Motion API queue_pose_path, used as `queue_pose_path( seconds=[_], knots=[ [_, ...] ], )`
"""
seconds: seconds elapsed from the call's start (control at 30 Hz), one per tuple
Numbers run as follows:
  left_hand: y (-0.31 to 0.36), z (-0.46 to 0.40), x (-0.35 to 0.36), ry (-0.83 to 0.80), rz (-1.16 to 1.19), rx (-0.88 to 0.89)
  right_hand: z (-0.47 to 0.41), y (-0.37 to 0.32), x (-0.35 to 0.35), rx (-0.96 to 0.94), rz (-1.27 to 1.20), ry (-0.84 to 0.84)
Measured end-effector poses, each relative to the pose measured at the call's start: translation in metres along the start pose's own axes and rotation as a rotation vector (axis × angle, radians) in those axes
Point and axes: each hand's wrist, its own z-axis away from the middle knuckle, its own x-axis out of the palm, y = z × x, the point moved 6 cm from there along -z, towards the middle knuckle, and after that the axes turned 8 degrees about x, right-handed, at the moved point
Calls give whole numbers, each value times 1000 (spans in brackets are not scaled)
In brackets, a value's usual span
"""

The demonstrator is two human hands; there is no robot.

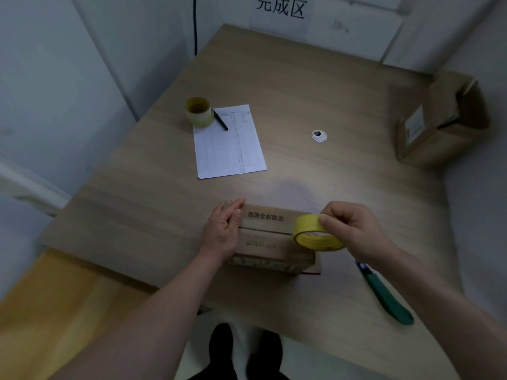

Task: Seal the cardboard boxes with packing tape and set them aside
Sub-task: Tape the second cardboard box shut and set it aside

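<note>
The right hand (348, 229) pinches a yellow tape roll (315, 233), thumb and fingers (325, 221) closed on its rim, held over the right end of a small cardboard box (270, 237) on the table (301, 91). The left hand (222, 231) lies flat, fingers straight, against the box's left end beside the flap seam. The box looks light and stiff, best steadied by its ends; the roll is rigid, gripped by its rim. Beyond lie a green cutter (384, 293), a second tape roll (199, 111), paper (229, 141) and another box (441, 119).
</note>
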Motion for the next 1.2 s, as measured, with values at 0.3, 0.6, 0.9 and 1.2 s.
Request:
queue_pose_path(
  seconds=[0.3,0.6,0.9,1.2],
  knots=[
    [6,2,-3,25,4,7,1,12,-11,82,725,-11],
    [7,3,-3,43,-15,16,-6,31,-2,173,808,8],
    [18,0,0,-8,-398,80,-9,13,63,-21,978,-45],
    [31,1,23,-298,-698,135,-12,24,70,108,952,-22]
  ],
)
